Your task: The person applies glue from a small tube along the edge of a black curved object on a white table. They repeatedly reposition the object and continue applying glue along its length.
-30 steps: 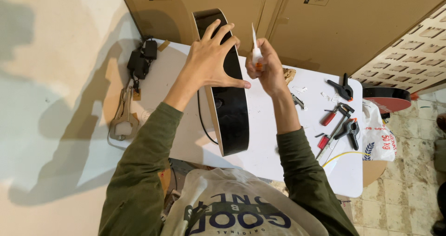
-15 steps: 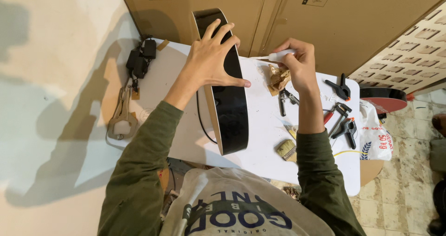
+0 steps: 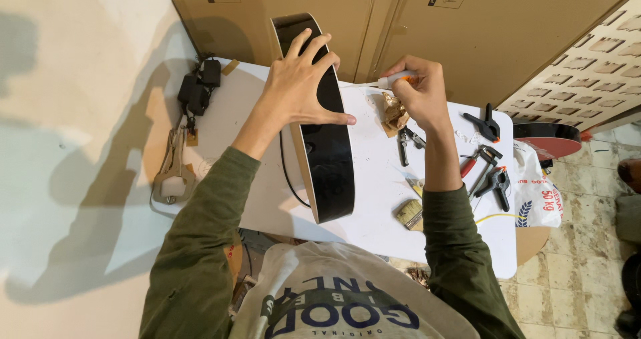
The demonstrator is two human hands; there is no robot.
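A round black hoop-shaped piece with a pale wooden edge (image 3: 327, 159) stands on its rim on the white table (image 3: 374, 219). My left hand (image 3: 300, 85) lies spread across its upper black band, thumb pointing right. My right hand (image 3: 417, 95) grips a small white glue bottle with an orange collar (image 3: 390, 81), its thin nozzle aimed left at the black band's edge near my left fingertips. A crumpled brown rag (image 3: 394, 115) lies just under my right hand.
Black spring clamps (image 3: 486, 124), red-handled tools (image 3: 475, 165) and a paintbrush (image 3: 410, 212) lie on the table's right side. Locking pliers (image 3: 170, 172) and a black power adapter (image 3: 197, 89) lie at the left. Cardboard boxes (image 3: 467, 39) stand behind; a white sack (image 3: 541, 192) hangs at right.
My right hand swung the glue bottle from upright near the hoop down and over, so the nozzle now points left at the hoop's edge. My left hand stayed on the hoop.
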